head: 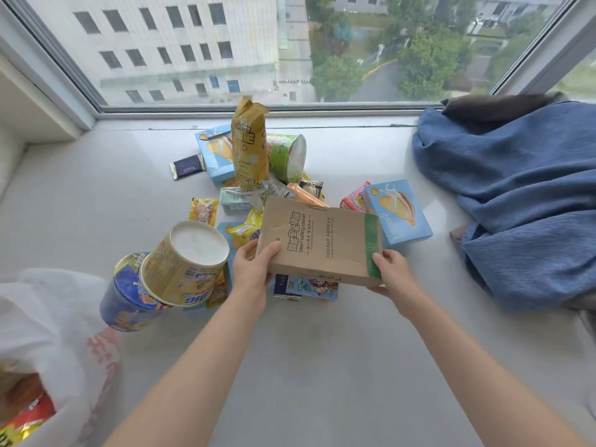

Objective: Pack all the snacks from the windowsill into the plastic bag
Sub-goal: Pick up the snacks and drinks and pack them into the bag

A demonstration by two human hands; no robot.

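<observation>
**Desk:** Snacks, windowsill, one head view. What does the caption lead with?

**Photographer:** Snacks (258, 175) lie heaped mid-windowsill (96, 188) below the glass. Above the heap's near edge, both hands hold a flat brown cardboard box (319, 240) clear of the sill. The left hand (254, 269) clamps its near-left corner, thumb on top. The right hand (390, 272) grips the near-right corner at the green band. Neither grip is apart; both are closed on the box.

**Desk:** And the relation the next move turns on?

**Photographer:** The plastic bag (54, 333) sits at the lower left, mouth gaping toward the camera, red and yellow packets already inside. It lies left of and nearer than the box, so the left hand is the closer one. The box's long axis runs left to right between the hands. My judgement: it has to swing leftward and turn end-first to enter the mouth.

**Desk:** Textures?

**Photographer:** The box is matte kraft card, creased, its far edge torn, printed "Smart safety socket". The bag is thin, translucent white film, slack and wrinkled. Two paper cup-noodle tubs (180, 269) lie tipped beside the left wrist, between box and bag, and could be knocked. Behind stand a crinkled yellow popcorn bag (248, 150) and a green canister (288, 156); glossy blue cartons (400, 211) and foil sachets are scattered around. Blue cloth (516, 195) is bunched at the right.
</observation>
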